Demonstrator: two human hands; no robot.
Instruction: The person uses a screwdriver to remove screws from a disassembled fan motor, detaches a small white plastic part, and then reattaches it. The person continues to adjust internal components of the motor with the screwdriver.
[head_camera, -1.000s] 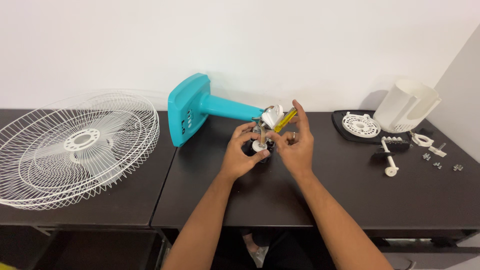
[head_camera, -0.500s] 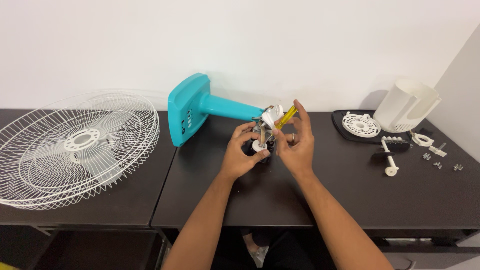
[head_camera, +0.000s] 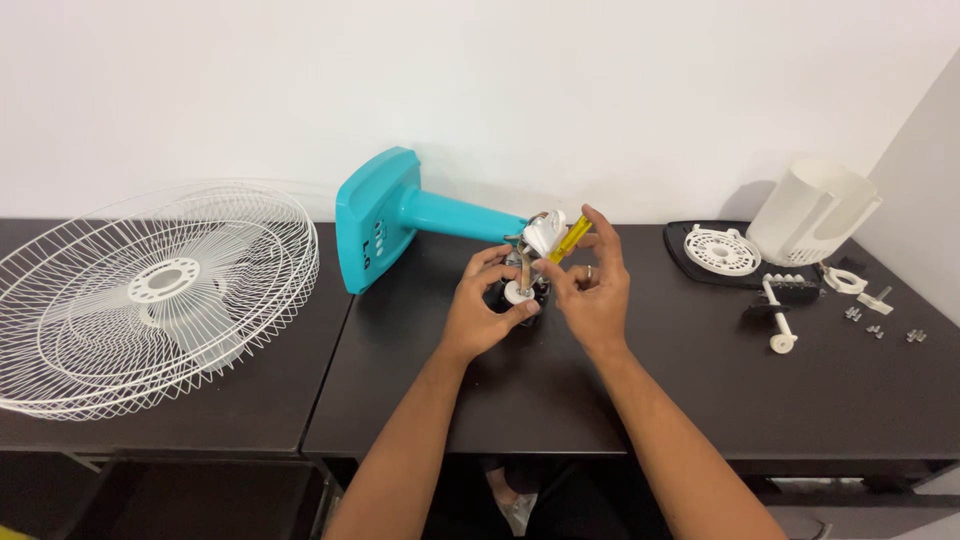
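Bright, even indoor light, prob. from above/front; white wall (head_camera: 600, 90) well lit w/ no blown-out spots. Soft shadows behind the teal fan stand (head_camera: 400, 215) and the white housing (head_camera: 810, 210) on the wall; faint sheen on the dark bench (head_camera: 700, 390), no hard glare. Focus sharp throughout, no motion blur; slight wide-angle bend at the edges, wire grille (head_camera: 150, 290) a bit stretched.

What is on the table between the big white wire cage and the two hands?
In the head view, the teal fan base lies tipped on its side between the white wire cage and the hands: left hand, right hand.
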